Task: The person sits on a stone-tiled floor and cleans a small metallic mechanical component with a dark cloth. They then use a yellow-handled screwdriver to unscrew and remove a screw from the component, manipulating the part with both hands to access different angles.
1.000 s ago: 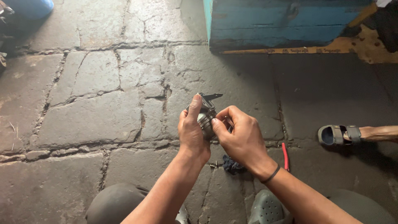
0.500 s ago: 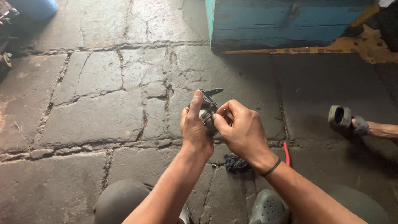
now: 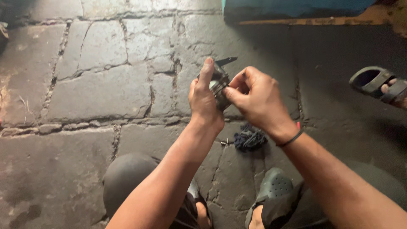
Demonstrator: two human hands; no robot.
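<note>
Two hands: both hold one small metal part (image 3: 218, 87) above the stone floor (image 3: 97, 89).
Change: the hands sit higher in view than a second ago; the part stays between them, work goes on.
Left hand (image 3: 204, 99): grip wraps the part, forefinger up.
Right hand (image 3: 256, 99): fingertips pinch the part's near side.
Rag (image 3: 249, 139): below the part, on the floor.
Sandal (image 3: 375, 82): right of the part, another person's foot, shifted.
Blue box (image 3: 292, 7): above the part.
Obstacles: none near.

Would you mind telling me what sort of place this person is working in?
Probably an informal floor-level workshop or yard. The ground is cracked grey stone paving, a blue painted wooden structure stands at the far edge, and both hands, left hand and right hand, hold a small dark metal part over a dark blue rag.
</note>
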